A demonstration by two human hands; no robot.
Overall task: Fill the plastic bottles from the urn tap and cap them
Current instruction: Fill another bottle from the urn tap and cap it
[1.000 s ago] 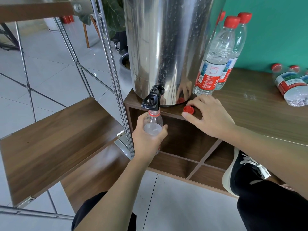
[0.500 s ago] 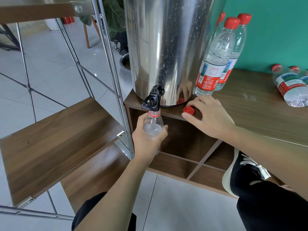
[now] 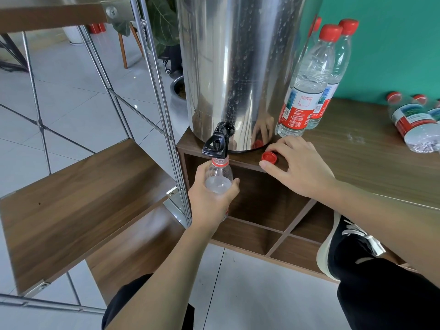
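Cabinet edge (image 3: 247, 164): left grip (image 3: 210, 198) clasps bottle (image 3: 218, 178); right grip (image 3: 300, 167) released beside cap (image 3: 269, 156).

Teal wall (image 3: 392, 44), pale tiled floor (image 3: 71, 96), walnut cabinet (image 3: 357, 167).

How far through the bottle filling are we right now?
Done, by the look of it: two capped bottles stand upright beside the urn. In hand: the left hand holds an uncapped bottle with its mouth under the black tap, water near its shoulder; the right hand rests by the loose red cap. Left: capping it, perhaps the lying bottles, contents unclear.
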